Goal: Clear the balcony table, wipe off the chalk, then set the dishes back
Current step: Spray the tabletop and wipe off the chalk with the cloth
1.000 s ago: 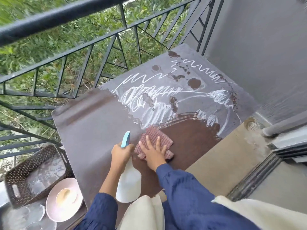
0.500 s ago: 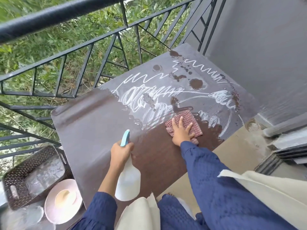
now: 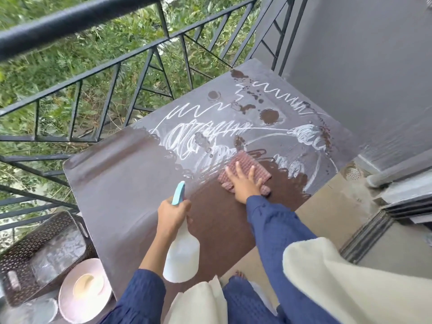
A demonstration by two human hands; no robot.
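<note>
- right hand (image 3: 243, 184) flat, fingers spread, pressing checked cloth (image 3: 245, 166) on table (image 3: 117, 178) at edge of chalk scribbles (image 3: 210, 141)
- left hand (image 3: 173, 212) gripping spray bottle (image 3: 181, 256) by neck, above table's near side
- pink plate (image 3: 70, 305) with small bowl (image 3: 87, 285), beside basket (image 3: 30, 249), on the floor left

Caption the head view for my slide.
Right hand presses cloth on chalked table; left hand grips spray bottle.

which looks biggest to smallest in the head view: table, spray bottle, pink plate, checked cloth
1. table
2. pink plate and spray bottle look alike; the bottle is nearer the camera, so unranked
3. checked cloth, partly under the right hand
</note>
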